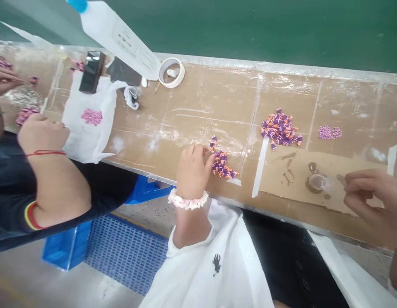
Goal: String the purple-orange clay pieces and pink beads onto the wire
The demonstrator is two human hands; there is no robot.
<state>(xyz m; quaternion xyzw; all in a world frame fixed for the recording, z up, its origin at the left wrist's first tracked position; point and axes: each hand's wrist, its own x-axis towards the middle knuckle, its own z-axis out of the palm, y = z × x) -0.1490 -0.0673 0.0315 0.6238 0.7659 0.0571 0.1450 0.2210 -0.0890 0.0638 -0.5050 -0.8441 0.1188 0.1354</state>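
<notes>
Small cluster of purple-and-orange pieces (221, 164) at the table's near edge, centre. Left hand (193, 164) just left of it, thumb and forefinger apart beside the pieces; cannot tell whether one is pinched. Larger purple heap (280, 129) farther and to the right; pink bits (329, 132) right of that. Right hand (373, 192) near right, fingers curled, thumb close to forefinger; any hold unclear. Clear cup (318, 182) to its left on a stained cardboard sheet (291, 192). Step, as judged: handling pieces singly at the cluster. Next move calls for a fine fingertip pinch, neighbours undisturbed.
</notes>
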